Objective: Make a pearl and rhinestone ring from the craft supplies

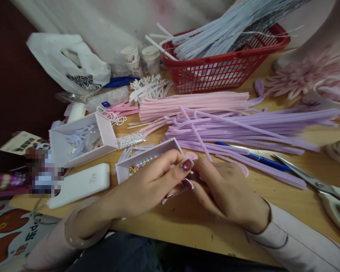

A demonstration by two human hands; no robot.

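My left hand (155, 177) and my right hand (229, 189) meet over the front of a small white box (161, 148). Their fingertips are pinched close together, the left thumb on top. A curled pink pipe cleaner (191, 155) pokes out between the fingers; a pink loop also shows behind the right hand. Most of what lies between the fingertips is hidden. Inside the box are pearl beads (150, 159) and coloured gems (131, 170); the hands cover its right part. Purple pipe cleaners (238, 124) lie just behind my hands.
Scissors (319, 184) and a blue pen (269, 161) lie to the right. A white power bank (81, 185) and another white box (82, 139) stand left. Behind are pink pipe cleaners (192, 105), a red basket (215, 71), paper cups (151, 58) and a plastic bag (68, 64).
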